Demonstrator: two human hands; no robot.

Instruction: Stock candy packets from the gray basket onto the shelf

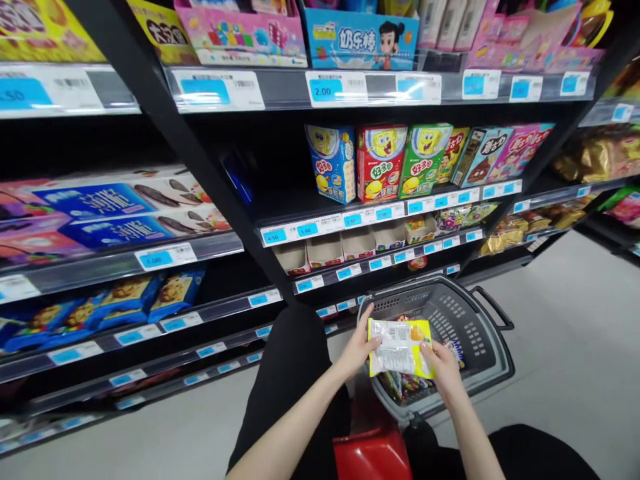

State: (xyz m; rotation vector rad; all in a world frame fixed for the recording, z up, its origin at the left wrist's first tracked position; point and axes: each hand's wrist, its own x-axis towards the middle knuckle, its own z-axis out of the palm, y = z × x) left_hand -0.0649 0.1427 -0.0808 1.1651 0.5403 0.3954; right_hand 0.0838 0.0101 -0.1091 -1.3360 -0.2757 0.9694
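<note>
Between my two hands is a yellow and white snack packet [397, 348], its printed back with a barcode turned up towards me. My left hand [361, 345] pinches its left edge, thumb on top. On the right edge, my right hand [445, 365] grips it the same way. Right below the packet stands a grey shopping basket [493, 327] with slotted walls and a black handle. Several colourful packets [400, 387] lie in the basket, partly hidden by the packet and my hands.
Shelves with blue price tags [320, 230] rise ahead, holding cartoon snack boxes [383, 163] and open cardboard trays [325, 248]. Blue and pink biscuit boxes [110, 207] fill the left shelf. A red object [373, 453] sits between my legs. Grey floor [575, 320] stretches to the right.
</note>
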